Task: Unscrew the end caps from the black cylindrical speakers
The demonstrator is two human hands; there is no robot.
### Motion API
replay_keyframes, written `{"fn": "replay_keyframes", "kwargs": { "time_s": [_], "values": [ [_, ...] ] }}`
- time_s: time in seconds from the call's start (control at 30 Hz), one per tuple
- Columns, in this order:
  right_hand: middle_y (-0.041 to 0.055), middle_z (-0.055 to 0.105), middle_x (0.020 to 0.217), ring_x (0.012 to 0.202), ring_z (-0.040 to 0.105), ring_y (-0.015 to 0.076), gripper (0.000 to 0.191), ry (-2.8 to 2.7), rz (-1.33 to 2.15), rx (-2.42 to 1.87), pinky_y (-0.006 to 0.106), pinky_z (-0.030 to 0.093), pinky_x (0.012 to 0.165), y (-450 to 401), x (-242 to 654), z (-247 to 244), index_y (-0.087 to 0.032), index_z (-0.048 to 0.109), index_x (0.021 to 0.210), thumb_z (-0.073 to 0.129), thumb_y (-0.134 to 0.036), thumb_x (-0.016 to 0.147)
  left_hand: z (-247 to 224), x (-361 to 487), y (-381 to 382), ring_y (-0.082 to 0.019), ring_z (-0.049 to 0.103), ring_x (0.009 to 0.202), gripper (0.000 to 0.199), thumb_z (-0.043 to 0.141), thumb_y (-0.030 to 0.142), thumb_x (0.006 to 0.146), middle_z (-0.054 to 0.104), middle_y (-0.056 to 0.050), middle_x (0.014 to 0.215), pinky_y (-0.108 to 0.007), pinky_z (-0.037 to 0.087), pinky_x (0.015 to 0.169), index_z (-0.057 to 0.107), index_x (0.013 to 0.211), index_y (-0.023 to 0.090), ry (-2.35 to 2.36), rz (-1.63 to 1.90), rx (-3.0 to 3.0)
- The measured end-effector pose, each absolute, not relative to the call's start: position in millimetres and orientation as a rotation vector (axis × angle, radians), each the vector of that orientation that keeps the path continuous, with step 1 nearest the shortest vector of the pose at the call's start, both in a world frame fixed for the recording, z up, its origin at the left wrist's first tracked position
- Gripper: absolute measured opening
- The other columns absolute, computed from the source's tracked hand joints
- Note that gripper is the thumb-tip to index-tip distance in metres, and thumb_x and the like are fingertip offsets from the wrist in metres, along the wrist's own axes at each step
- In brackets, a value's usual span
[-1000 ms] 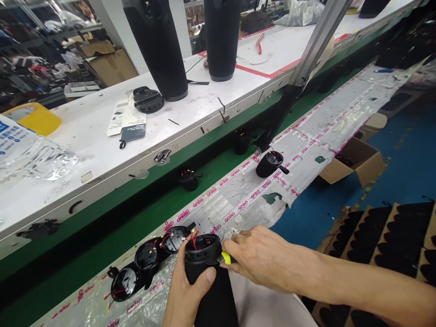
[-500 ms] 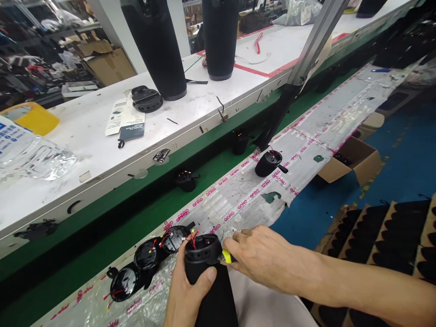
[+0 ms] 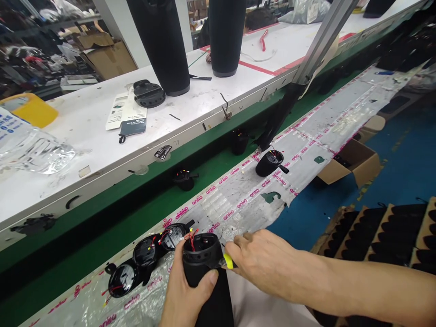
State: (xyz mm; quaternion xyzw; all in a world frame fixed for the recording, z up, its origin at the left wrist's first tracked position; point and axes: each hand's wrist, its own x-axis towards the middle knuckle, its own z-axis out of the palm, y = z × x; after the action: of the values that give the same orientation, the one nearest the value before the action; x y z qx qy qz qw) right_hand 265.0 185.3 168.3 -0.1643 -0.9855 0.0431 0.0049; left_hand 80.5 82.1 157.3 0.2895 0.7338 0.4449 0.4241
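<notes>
Wrapped around a black, fabric-covered speaker housing, my left hand has its thumb across the side below the rim. The housing stands tilted, its open end up, with red wires and small connectors poking out. In the closed fingers of my right hand is a yellow-tipped tool that looks like a utility knife. Its tip meets the housing just under the rim; the contact point is partly hidden. Left of my left hand, a black speaker housing and two others lie in a row with wires showing.
One more speaker housing stands on the plastic-covered ledge. Beyond the green belt, a white bench carries tall black speakers and yellow tape. Cardboard trays of black parts and an open box are at right.
Both hands and the housing sit slightly further left and lower in the picture. The view has shifted a little. The tool stays against the housing below its rim.
</notes>
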Motion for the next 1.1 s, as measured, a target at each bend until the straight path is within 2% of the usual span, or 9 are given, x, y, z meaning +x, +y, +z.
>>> {"fn": "replay_keyframes", "kwargs": {
  "time_s": [0.2,0.37,0.5,0.6,0.7,0.83,0.93,1.03,1.1],
  "values": [
    [0.0002,0.053,0.075,0.052,0.048,0.0192,0.025,-3.137,0.036,-0.497,0.039,0.01,0.043,181.9,259.6,166.3,-0.024,0.047,0.085,0.069,-0.014,0.079,157.3,80.9,82.8,-0.037,0.057,0.131,0.084,0.08,0.052,0.069,0.067,-0.015,0.138,-0.051,0.042,0.113,0.052,0.14,0.018,1.862,1.081,0.704],
    [0.002,0.057,0.075,0.051,0.049,0.0178,0.023,-3.182,0.088,-0.436,0.037,0.013,0.044,189.9,258.3,181.0,-0.023,0.048,0.08,0.062,-0.005,0.08,162.8,83.7,86.6,-0.036,0.06,0.127,0.08,0.08,0.05,0.07,0.068,-0.014,0.133,-0.05,0.042,0.112,0.052,0.139,0.019,1.881,1.017,0.771],
    [0.001,0.062,0.076,0.051,0.052,0.0171,0.021,-3.164,0.251,-0.389,0.036,0.016,0.045,198.3,258.3,178.0,-0.022,0.052,0.087,0.061,-0.003,0.083,163.4,80.8,90.2,-0.036,0.06,0.127,0.083,0.083,0.053,0.069,0.07,-0.012,0.131,-0.048,0.045,0.109,0.052,0.139,0.02,1.845,1.026,0.736],
    [0.0016,0.067,0.078,0.056,0.059,0.0188,0.006,-3.053,0.538,-0.517,0.033,0.028,0.05,195.2,258.9,168.5,-0.02,0.056,0.097,0.061,-0.023,0.098,152.4,75.5,89.2,-0.039,0.061,0.127,0.085,0.088,0.052,0.063,0.072,-0.011,0.129,-0.047,0.045,0.109,0.057,0.136,0.021,1.717,1.147,0.675],
    [0.0011,0.071,0.084,0.07,0.066,0.0186,0.028,-2.732,1.023,-0.614,0.033,0.043,0.067,187.7,261.7,164.9,-0.021,0.057,0.106,0.046,-0.046,0.107,134.4,75.0,83.1,-0.039,0.065,0.123,0.071,0.088,0.05,0.064,0.076,-0.01,0.122,-0.044,0.051,0.106,0.068,0.125,0.02,1.414,1.286,0.217],
    [-0.0012,0.068,0.086,0.075,0.063,0.0176,0.038,-2.357,1.386,-1.002,0.033,0.046,0.076,186.3,267.5,164.8,-0.024,0.058,0.106,0.036,-0.055,0.108,121.3,81.4,75.8,-0.038,0.073,0.11,0.045,0.082,0.051,0.073,0.081,-0.012,0.104,-0.044,0.058,0.099,0.08,0.102,0.016,1.228,1.268,-0.259],
    [-0.0021,0.064,0.085,0.082,0.062,0.0191,0.039,-2.207,1.571,-1.229,0.034,0.047,0.078,188.1,271.4,158.0,-0.026,0.058,0.104,0.036,-0.058,0.107,128.0,83.5,79.0,-0.032,0.078,0.095,0.048,0.075,0.056,0.08,0.082,-0.013,0.1,-0.037,0.063,0.089,0.083,0.102,0.013,1.122,1.306,-0.443],
    [-0.0001,0.066,0.097,0.096,0.063,0.0226,0.038,-2.217,1.669,-1.291,0.039,0.048,0.087,183.2,274.7,149.5,-0.028,0.058,0.11,0.036,-0.059,0.106,137.0,82.1,85.6,-0.026,0.078,0.078,0.053,0.066,0.057,0.088,0.082,-0.015,0.1,-0.031,0.065,0.072,0.082,0.106,0.011,1.073,1.305,-0.483],
    [0.0018,0.066,0.103,0.102,0.062,0.026,0.038,-2.284,1.707,-1.32,0.044,0.047,0.092,176.8,276.1,146.8,-0.031,0.058,0.118,0.039,-0.061,0.104,137.5,81.2,88.2,-0.026,0.078,0.078,0.055,0.065,0.06,0.088,0.082,-0.015,0.1,-0.031,0.065,0.071,0.082,0.106,0.011,1.046,1.297,-0.487]
  ]
}}
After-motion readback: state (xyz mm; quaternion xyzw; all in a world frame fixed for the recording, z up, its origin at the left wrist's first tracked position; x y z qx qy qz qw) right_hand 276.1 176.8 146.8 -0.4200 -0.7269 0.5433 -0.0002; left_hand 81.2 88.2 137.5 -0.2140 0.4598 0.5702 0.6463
